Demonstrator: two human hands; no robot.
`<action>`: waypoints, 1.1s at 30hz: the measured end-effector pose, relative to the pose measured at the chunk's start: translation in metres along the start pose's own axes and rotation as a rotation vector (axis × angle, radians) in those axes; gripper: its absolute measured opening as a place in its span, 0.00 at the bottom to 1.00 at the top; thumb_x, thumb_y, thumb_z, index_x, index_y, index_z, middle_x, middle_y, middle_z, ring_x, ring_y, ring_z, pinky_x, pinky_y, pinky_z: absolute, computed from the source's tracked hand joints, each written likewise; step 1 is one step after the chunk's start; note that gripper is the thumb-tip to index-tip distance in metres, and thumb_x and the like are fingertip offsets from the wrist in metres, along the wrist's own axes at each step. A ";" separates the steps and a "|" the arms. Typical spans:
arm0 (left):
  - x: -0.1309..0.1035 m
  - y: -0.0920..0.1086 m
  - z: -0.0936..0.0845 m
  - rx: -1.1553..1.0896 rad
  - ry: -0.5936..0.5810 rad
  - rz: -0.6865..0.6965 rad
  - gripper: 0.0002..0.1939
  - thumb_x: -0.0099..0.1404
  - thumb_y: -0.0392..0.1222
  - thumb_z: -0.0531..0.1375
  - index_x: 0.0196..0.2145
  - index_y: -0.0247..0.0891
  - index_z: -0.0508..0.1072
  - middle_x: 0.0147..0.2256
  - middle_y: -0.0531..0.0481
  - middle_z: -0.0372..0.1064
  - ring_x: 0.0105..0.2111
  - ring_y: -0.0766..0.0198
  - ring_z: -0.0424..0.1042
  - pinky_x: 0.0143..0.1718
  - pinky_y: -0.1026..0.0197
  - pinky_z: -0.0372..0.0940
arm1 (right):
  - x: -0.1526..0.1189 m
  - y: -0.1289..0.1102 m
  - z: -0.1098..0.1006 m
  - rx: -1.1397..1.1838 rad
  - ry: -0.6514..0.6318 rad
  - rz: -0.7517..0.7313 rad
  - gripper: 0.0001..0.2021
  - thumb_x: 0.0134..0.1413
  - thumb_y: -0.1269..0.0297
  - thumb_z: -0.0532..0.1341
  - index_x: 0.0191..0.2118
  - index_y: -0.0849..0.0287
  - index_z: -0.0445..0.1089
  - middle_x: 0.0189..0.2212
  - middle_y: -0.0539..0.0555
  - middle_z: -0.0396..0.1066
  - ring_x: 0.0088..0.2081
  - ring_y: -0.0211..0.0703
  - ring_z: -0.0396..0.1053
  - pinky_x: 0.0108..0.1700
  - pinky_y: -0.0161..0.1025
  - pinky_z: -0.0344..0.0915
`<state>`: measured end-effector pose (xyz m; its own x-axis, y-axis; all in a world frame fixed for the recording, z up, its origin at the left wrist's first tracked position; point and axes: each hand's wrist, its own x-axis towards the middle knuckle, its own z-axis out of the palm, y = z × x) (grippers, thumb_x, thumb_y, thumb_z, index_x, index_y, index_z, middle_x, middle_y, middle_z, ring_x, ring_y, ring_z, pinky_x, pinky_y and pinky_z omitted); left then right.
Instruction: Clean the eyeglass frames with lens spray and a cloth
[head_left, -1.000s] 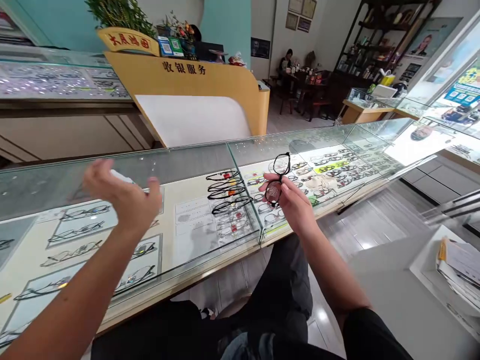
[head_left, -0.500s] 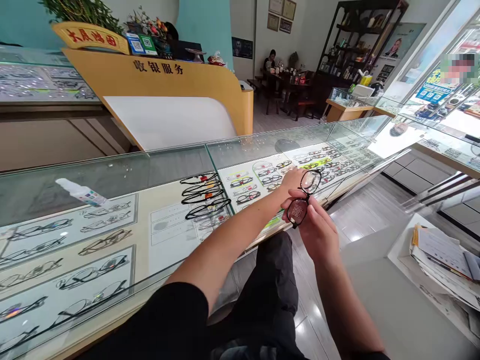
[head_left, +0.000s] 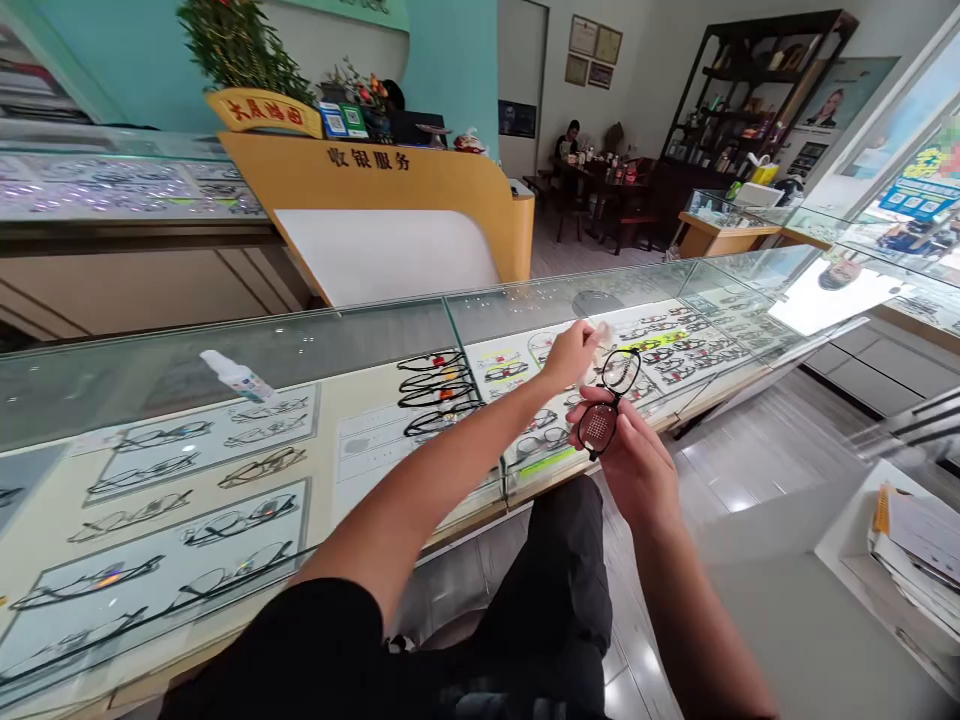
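Beyond the curved tan reception unit (head_left: 420, 180), we're seeing a seated person (head_left: 570, 142) at a dark table and, to the right, a tall dark wooden shelf unit (head_left: 750, 95). Closer in, a long glass-topped surface (head_left: 360, 340) is stretching across our view, with rows of eyeglasses showing in its display. We're holding the black-rimmed glasses (head_left: 598, 428) up in front of it, near its front edge, and our right hand (head_left: 646, 465) is supplying the grip: fingers and thumb are grasping the frame, one lens is sitting above the other, and the lower one is showing a dotted pattern. Our left hand (head_left: 568, 357) is reaching over the display, its fingertips pinching a pale, crumpled wipe (head_left: 604, 338) just beyond the upper lens. Whether the wipe is touching the glass top, we can't tell. Over to the left, a white plastic bottle (head_left: 238, 376) is sitting on the surface. So the step in hand, as we're judging it, is holding frame and wipe at once; any next move is calling for a steady, light right grip, since the rim is looking thin, and for left fingers staying clear of both lenses.
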<state>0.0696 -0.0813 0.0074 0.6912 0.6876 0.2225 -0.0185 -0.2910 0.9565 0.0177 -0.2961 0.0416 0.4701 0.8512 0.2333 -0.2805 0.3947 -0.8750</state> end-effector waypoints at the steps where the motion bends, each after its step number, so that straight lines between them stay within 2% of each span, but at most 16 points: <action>1: -0.004 0.000 -0.027 -0.015 0.039 -0.017 0.08 0.72 0.43 0.66 0.37 0.38 0.73 0.32 0.50 0.76 0.35 0.61 0.74 0.40 0.60 0.65 | 0.004 0.005 0.007 0.016 -0.018 0.007 0.18 0.69 0.51 0.64 0.55 0.55 0.81 0.44 0.59 0.79 0.41 0.49 0.73 0.47 0.48 0.70; 4: -0.031 0.002 -0.120 -0.235 0.128 -0.139 0.08 0.70 0.43 0.67 0.38 0.39 0.73 0.28 0.55 0.73 0.26 0.66 0.69 0.32 0.64 0.62 | 0.017 0.023 0.032 0.044 -0.124 0.033 0.17 0.70 0.52 0.63 0.55 0.55 0.81 0.44 0.59 0.79 0.40 0.49 0.72 0.46 0.47 0.69; 8: -0.092 0.003 -0.240 -0.610 0.311 -0.233 0.07 0.65 0.38 0.69 0.38 0.37 0.75 0.29 0.54 0.74 0.26 0.68 0.71 0.31 0.65 0.65 | 0.040 0.054 0.082 0.066 -0.302 0.082 0.16 0.70 0.52 0.62 0.53 0.54 0.82 0.50 0.60 0.79 0.42 0.49 0.71 0.46 0.48 0.69; 11: -0.137 -0.001 -0.308 -0.756 0.396 -0.257 0.06 0.66 0.38 0.70 0.37 0.35 0.77 0.31 0.51 0.77 0.29 0.66 0.74 0.32 0.64 0.67 | 0.063 0.077 0.128 0.075 -0.449 0.164 0.16 0.71 0.52 0.62 0.54 0.54 0.81 0.48 0.59 0.79 0.43 0.50 0.71 0.48 0.48 0.69; 14: -0.166 -0.010 -0.355 -0.823 0.416 -0.253 0.11 0.69 0.47 0.69 0.39 0.35 0.79 0.34 0.48 0.80 0.32 0.63 0.77 0.35 0.62 0.70 | 0.091 0.099 0.172 0.050 -0.592 0.214 0.17 0.71 0.52 0.62 0.55 0.54 0.80 0.46 0.57 0.79 0.41 0.47 0.70 0.48 0.45 0.67; 16: -0.175 -0.019 -0.374 -0.820 0.447 -0.223 0.14 0.70 0.50 0.69 0.41 0.35 0.80 0.35 0.47 0.81 0.34 0.61 0.79 0.37 0.61 0.71 | 0.111 0.113 0.197 0.048 -0.647 0.213 0.17 0.70 0.52 0.62 0.55 0.54 0.80 0.45 0.57 0.78 0.41 0.46 0.71 0.47 0.44 0.66; 18: -0.177 -0.029 -0.384 -0.801 0.532 -0.172 0.12 0.69 0.47 0.70 0.42 0.35 0.80 0.36 0.47 0.81 0.35 0.62 0.79 0.38 0.62 0.71 | 0.129 0.126 0.217 0.055 -0.676 0.222 0.17 0.68 0.52 0.63 0.53 0.55 0.80 0.44 0.57 0.78 0.39 0.46 0.71 0.44 0.43 0.66; 20: -0.176 -0.038 -0.387 -0.795 0.638 -0.151 0.08 0.70 0.42 0.70 0.41 0.35 0.79 0.36 0.49 0.81 0.34 0.65 0.79 0.38 0.64 0.71 | 0.143 0.139 0.229 0.052 -0.676 0.244 0.17 0.66 0.51 0.64 0.51 0.56 0.80 0.42 0.57 0.78 0.38 0.46 0.71 0.43 0.43 0.65; 22: -0.175 -0.046 -0.385 -0.797 0.664 -0.184 0.09 0.73 0.44 0.68 0.41 0.35 0.78 0.35 0.49 0.80 0.33 0.66 0.78 0.39 0.64 0.71 | 0.151 0.150 0.234 0.037 -0.661 0.275 0.18 0.64 0.50 0.65 0.50 0.57 0.80 0.40 0.57 0.78 0.37 0.45 0.71 0.43 0.43 0.65; 25: -0.178 -0.053 -0.380 -0.827 0.552 -0.240 0.19 0.77 0.55 0.61 0.43 0.33 0.78 0.34 0.46 0.79 0.33 0.63 0.78 0.40 0.61 0.72 | 0.153 0.161 0.231 -0.012 -0.666 0.318 0.18 0.64 0.50 0.65 0.50 0.58 0.80 0.39 0.57 0.78 0.38 0.46 0.71 0.44 0.43 0.66; 28: -0.185 -0.053 -0.377 -0.895 0.396 -0.239 0.25 0.77 0.62 0.58 0.42 0.35 0.78 0.30 0.47 0.76 0.32 0.58 0.78 0.39 0.58 0.74 | 0.151 0.169 0.224 -0.066 -0.719 0.336 0.18 0.66 0.51 0.63 0.50 0.58 0.80 0.39 0.57 0.78 0.39 0.45 0.70 0.45 0.42 0.65; 33: -0.196 -0.045 -0.375 -0.876 0.254 -0.182 0.23 0.75 0.60 0.57 0.39 0.35 0.77 0.30 0.45 0.75 0.28 0.55 0.77 0.37 0.52 0.74 | 0.149 0.185 0.218 -0.091 -0.747 0.354 0.17 0.69 0.53 0.61 0.52 0.58 0.80 0.40 0.56 0.78 0.39 0.44 0.69 0.45 0.42 0.63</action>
<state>-0.3360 0.0467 -0.0081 0.5602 0.8283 -0.0088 -0.5356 0.3703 0.7589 -0.1466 -0.0209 0.0074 -0.3211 0.9380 0.1302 -0.2240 0.0584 -0.9728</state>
